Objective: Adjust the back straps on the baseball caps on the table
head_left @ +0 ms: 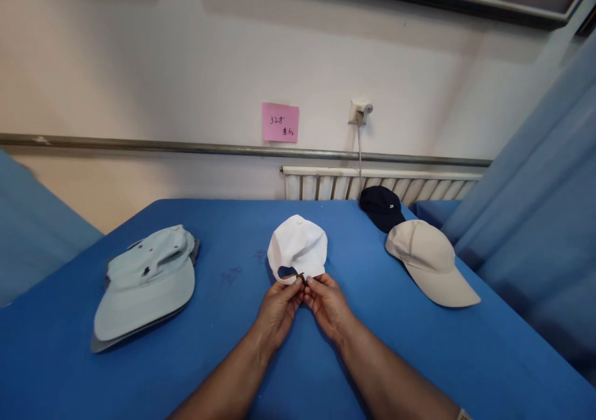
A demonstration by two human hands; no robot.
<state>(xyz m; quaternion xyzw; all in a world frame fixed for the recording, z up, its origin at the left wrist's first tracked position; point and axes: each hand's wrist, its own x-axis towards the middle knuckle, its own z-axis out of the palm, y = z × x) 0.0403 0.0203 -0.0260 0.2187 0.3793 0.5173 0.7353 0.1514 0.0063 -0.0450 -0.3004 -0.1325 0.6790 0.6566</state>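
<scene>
A white baseball cap (300, 243) rests in the middle of the blue-covered table, its back opening and strap turned toward me. My left hand (279, 305) pinches the strap on the left of a small dark buckle (302, 278). From the other side, my right hand (328, 302) grips the strap close to that buckle. The fingertips of both hands nearly meet there and partly hide the fastening. Whether the strap is threaded through the buckle I cannot tell.
Stacked caps, a pale blue-grey one (144, 296) on top, lie at the left. A beige cap (426, 252) and a navy cap (379, 205) are at the right. Behind the blue table (223, 221) are a radiator (321, 184) and a wall socket (358, 112). A blue curtain (535, 209) hangs at right.
</scene>
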